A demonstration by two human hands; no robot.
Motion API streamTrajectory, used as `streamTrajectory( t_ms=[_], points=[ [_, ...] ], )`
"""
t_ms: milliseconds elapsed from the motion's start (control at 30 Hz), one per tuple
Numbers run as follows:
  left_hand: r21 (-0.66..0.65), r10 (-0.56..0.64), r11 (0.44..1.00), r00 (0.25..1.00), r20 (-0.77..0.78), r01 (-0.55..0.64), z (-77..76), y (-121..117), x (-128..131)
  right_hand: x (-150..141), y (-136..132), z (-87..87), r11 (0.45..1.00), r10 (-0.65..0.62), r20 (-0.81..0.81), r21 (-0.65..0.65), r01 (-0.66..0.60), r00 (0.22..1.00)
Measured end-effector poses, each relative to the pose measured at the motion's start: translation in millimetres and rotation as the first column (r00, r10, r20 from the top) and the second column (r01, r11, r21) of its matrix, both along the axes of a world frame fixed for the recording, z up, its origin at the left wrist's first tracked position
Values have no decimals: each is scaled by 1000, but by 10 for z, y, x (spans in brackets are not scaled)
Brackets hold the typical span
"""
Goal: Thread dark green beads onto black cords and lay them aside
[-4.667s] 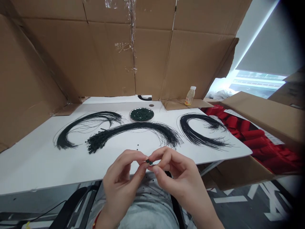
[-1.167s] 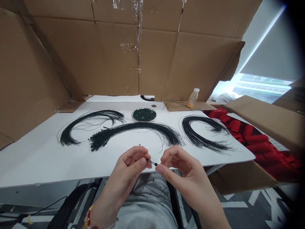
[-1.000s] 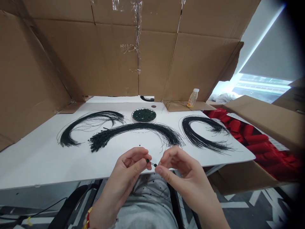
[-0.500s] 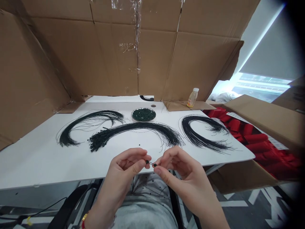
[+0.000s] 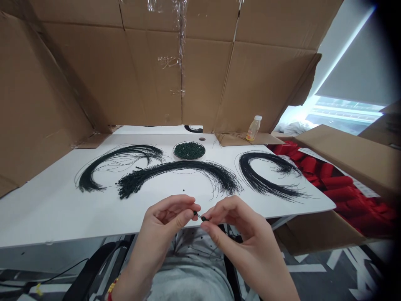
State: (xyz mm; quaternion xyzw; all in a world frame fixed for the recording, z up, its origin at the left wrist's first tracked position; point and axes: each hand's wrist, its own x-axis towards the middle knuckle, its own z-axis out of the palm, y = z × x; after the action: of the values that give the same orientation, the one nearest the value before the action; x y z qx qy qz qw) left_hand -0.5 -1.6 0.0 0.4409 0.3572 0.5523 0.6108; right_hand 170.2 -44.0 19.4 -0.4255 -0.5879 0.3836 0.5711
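Note:
My left hand (image 5: 171,221) pinches a small dark bead (image 5: 195,213) between thumb and forefinger. Just right of it, my right hand (image 5: 234,225) pinches a second dark bead (image 5: 203,218). A short stretch of dark cord (image 5: 199,215) runs between the two beads, over the table's front edge. Beyond my hands lies a bundle of black cords (image 5: 184,166), with beads clustered at its left end (image 5: 128,184). A round dish (image 5: 189,158) full of dark green beads stands behind that bundle. One loose bead (image 5: 183,190) rests on the white table.
Other black cord bundles lie at the left (image 5: 94,171) and right (image 5: 257,171) of the white table (image 5: 56,209). A small bottle (image 5: 253,128) stands on a cardboard flap. Cardboard walls (image 5: 150,75) enclose the back and left. At right, a carton (image 5: 338,150) holds red rolls (image 5: 338,182).
Both hands stay close together in nearly the same place. The right thumb and fingers have shifted slightly on their bead, and the two beads appear a little closer together.

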Motion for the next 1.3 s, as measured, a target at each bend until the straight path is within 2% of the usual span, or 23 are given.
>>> streamTrajectory(
  t_ms=[400,633,833,1300],
  points=[
    [-13,32,999,998,-46,-33,19,-19,3,17,6,2,1000,-1,38,9,1,999],
    [49,52,998,995,-85,-48,27,-21,1,20,11,-3,1000,3,64,21,-4,998],
    [51,84,996,989,-124,-78,81,-70,11,25,-7,-9,999,9,84,36,-12,996],
    [20,157,988,982,-106,-156,191,-152,92,30,-4,14,1000,10,91,29,-13,996]
  ],
)
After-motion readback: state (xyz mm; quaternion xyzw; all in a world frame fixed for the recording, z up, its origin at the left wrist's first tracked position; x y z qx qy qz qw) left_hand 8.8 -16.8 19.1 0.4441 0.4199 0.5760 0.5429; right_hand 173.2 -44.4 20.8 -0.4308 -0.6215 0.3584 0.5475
